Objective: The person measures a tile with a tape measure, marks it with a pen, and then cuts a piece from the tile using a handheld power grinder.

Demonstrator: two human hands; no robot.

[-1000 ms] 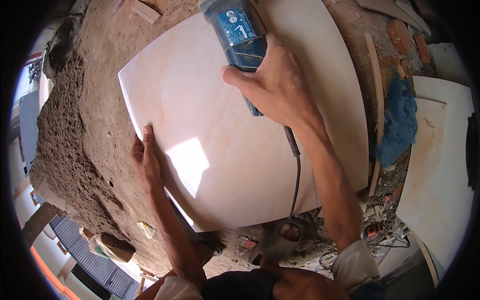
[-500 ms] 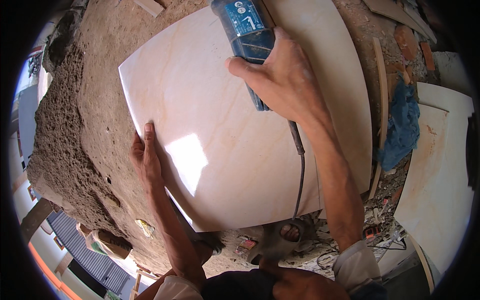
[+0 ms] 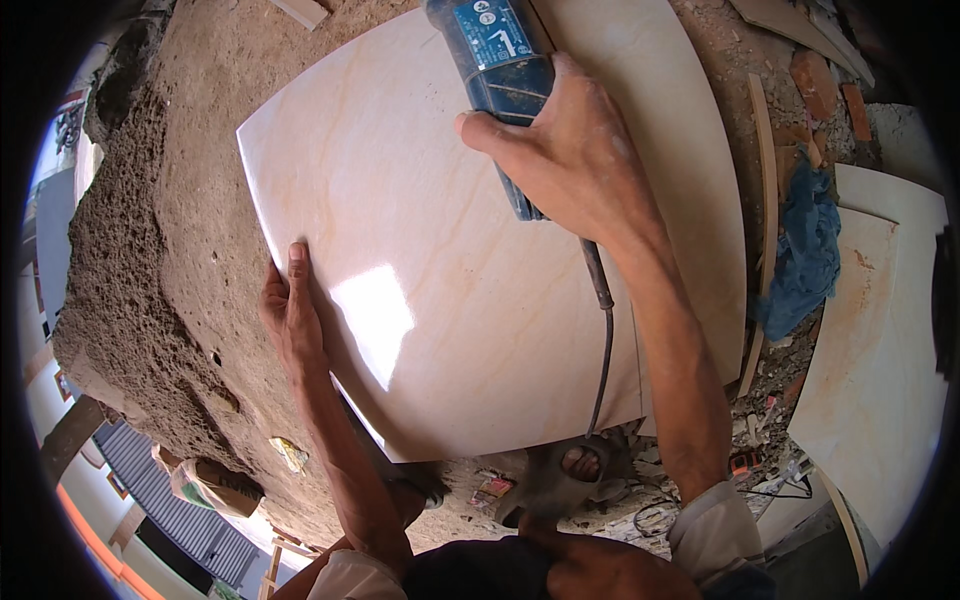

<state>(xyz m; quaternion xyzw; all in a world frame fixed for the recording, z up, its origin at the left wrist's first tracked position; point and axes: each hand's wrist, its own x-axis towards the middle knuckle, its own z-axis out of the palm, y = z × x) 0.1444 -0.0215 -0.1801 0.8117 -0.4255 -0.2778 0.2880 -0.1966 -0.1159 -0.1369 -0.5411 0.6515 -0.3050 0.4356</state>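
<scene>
Rough brown ground (image 3: 215, 260) is filling the scene, and sprawling across it is the tile (image 3: 480, 310), big and glossy! It's showing creamy white, faint peach veins running slantwise, while a patch of glare (image 3: 375, 320) is blazing towards its left edge. A thin dark line (image 3: 636, 360) is running down its right side to the near edge; whether that's a cut or a seam, I cannot tell. Off beyond the right edge, past some rubble (image 3: 785, 355), another tile (image 3: 850, 330) is lying, pale too, with rusty smears. A wooden strip (image 3: 768, 190) is lying between the two, a crumpled blue cloth (image 3: 805, 250) sitting just beside it.

And the tool (image 3: 505, 90): it's pointing away over the tile's far half, its head running out of view. The body is showing dark blue and black, dusty and pale-streaked. The right hand (image 3: 590, 160) is clamping round it, thumb along the left flank! At the tile's left edge, the left hand (image 3: 290, 315) is gripping firmly, thumb lying on top. A black cord (image 3: 608, 360) is trailing over the near edge. The tool's blue label (image 3: 490, 50) is carrying white symbols and print, mostly too small for reading. Beyond the near right corner, a little orange-and-black tape measure (image 3: 745, 463) is sitting.
</scene>
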